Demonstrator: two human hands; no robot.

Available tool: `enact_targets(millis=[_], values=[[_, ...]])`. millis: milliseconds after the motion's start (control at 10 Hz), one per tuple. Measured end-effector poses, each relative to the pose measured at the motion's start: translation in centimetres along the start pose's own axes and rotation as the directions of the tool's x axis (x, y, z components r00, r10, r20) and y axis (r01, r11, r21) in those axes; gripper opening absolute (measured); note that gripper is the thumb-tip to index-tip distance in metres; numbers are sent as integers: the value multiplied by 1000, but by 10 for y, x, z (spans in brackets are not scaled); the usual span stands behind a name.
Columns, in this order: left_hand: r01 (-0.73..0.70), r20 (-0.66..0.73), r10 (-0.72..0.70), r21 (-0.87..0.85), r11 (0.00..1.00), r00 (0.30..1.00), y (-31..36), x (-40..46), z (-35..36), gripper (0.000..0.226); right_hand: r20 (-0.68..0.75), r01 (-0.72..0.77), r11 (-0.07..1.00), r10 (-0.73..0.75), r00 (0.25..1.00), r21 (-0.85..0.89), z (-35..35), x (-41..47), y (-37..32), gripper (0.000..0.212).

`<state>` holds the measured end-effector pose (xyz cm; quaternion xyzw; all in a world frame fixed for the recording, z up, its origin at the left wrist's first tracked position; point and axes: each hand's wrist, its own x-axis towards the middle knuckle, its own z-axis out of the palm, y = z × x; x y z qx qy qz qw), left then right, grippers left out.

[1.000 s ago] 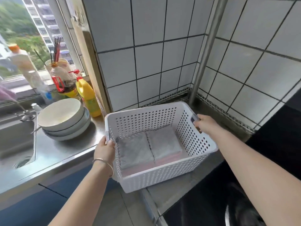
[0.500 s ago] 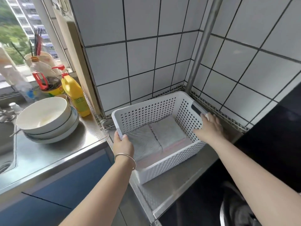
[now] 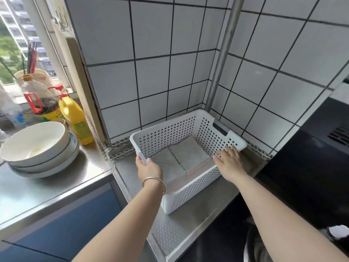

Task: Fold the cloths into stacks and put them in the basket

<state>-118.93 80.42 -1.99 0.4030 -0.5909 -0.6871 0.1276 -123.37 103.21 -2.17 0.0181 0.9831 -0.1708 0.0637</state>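
Change: since a second ago the basket [image 3: 188,154] has gone from being held out over the worktop's edge to sitting on the steel worktop [image 3: 190,220], in the tiled corner by the pipe [image 3: 222,53]; the right hand has left the far handle slot for the basket's right wall.
Basket: white, perforated, resting flat on the worktop, its back corner near the foot of the pipe.
Cloths: two folded grey stacks [image 3: 181,159] lie side by side on the basket floor, touching; a pink layer shows under the right one.
Left hand [image 3: 149,168]: its grip is closed on the basket's left rim, thumb outside and fingers curled over the edge; a metal bangle [image 3: 154,183] circles the wrist.
Right hand [image 3: 229,161]: fingers straight and spread, laid flat against the basket's right wall near the rim, gripping nothing.
Left of the basket: stacked bowls [image 3: 37,148] and a yellow bottle [image 3: 75,120] on the higher steel worktop.
Right of the basket: a black appliance surface [image 3: 311,167].
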Motion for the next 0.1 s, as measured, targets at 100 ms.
enact_targets(millis=[100], values=[[5,9,-5,37,999,1000,0,2,-2,45,4,23,1000,-23,1000,21,-1,1,0,54]])
